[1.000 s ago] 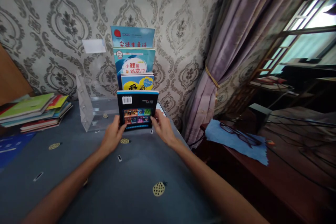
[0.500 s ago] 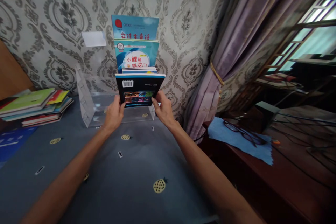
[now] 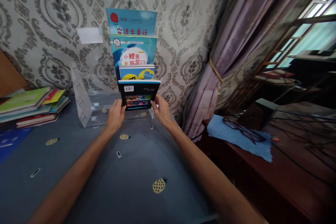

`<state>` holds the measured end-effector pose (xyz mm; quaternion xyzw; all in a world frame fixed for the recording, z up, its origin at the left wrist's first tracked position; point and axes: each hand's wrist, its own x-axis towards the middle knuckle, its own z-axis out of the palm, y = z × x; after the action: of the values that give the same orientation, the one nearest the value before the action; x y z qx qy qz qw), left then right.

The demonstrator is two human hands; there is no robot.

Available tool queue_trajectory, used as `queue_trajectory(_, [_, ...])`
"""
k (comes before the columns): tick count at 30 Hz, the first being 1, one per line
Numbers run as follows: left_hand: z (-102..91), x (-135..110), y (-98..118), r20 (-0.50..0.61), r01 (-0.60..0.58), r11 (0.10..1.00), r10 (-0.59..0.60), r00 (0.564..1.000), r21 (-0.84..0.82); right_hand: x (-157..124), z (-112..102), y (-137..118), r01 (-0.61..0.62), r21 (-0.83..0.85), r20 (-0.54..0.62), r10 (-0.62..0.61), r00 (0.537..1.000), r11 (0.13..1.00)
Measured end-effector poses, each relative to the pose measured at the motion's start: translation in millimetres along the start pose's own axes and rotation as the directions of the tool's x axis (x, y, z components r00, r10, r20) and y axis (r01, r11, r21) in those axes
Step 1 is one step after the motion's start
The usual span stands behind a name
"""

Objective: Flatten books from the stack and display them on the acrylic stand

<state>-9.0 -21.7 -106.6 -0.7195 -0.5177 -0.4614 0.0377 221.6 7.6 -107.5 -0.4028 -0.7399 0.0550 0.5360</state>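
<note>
Between my two hands is a black book with a barcode and a grid of small colour pictures. My left hand grips its lower left side, and my right hand grips the lower right. The book stands nearly upright at the front of a clear acrylic tiered rack. Behind it, in rising steps, are a blue and yellow book, a teal book with a white oval and a taller blue book with red lettering. The black book hides the lower part of the blue and yellow one.
A pile of books lies left on the grey cloth with pineapple prints. A white card sits at the rack's upper left. Rightward are a purple curtain, glasses on a blue cloth, and loose cables.
My hands have brought the black book slightly lower, and more of the blue and yellow book behind now shows. The whole view has shifted a little.
</note>
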Motion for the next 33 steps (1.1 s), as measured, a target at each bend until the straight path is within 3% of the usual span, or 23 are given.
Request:
queue_trajectory(4, [1.4, -1, 2, 0.037, 0.020, 0.998, -0.023, 0.999, 0.061, -1, 1, 2, -0.009, -0.054, -0.049, 0.006, 0.999, 0.999])
queue_trajectory(14, [6.5, -2, -1, 0.086, 0.107, 0.980, -0.123, 0.989, 0.167, -5, 7, -4, -0.109, -0.233, -0.043, 0.102, 0.994, 0.966])
queue_trajectory(22, [3.5, 0, 6, 0.132, 0.189, 0.972, -0.207, 0.969, 0.137, -4, 10, -7, -0.163, -0.158, -0.106, 0.148, 0.983, 0.974])
queue_trajectory(33, [1.3, 2, 11, 0.161, 0.176, 0.953, -0.219, 0.962, 0.246, -1, 16, -1, -0.218, -0.055, -0.166, 0.207, 0.964, 0.974])
